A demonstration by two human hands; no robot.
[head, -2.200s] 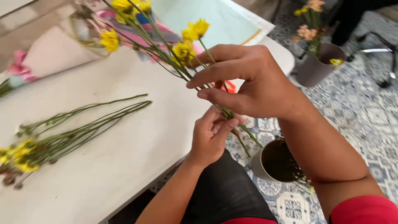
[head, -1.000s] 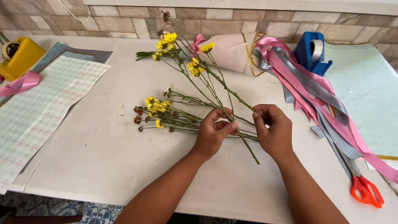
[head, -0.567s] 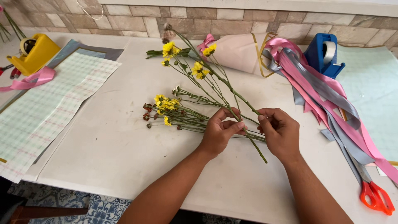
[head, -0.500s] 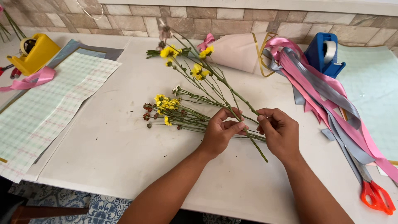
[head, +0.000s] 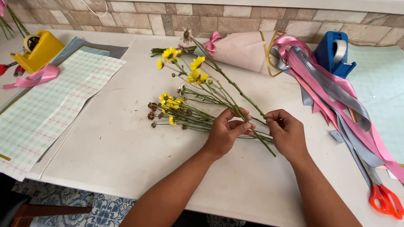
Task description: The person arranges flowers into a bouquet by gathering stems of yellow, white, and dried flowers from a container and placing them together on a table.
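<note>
My left hand (head: 225, 131) and my right hand (head: 287, 133) pinch the green stems of a few yellow flowers (head: 190, 72) over the white table (head: 118, 151). The stems rise from my fingers toward the far left, with the blooms lifted off the table. A second bunch of small yellow and dark red flowers (head: 168, 110) lies flat on the table just left of my left hand, its stems passing under my fingers.
A pink paper-wrapped bouquet (head: 244, 49) lies at the back. Pink and grey ribbons (head: 332, 90) trail to the right beside a blue tape dispenser (head: 334, 52) and orange-handled scissors (head: 385, 199). Checked paper sheets (head: 46, 105), a yellow tape dispenser (head: 40, 48) sit left.
My view has swung from the table's corner to its middle. My hands have come down to the table with the stems and hold them beside the lying bunch; lately they barely move.
</note>
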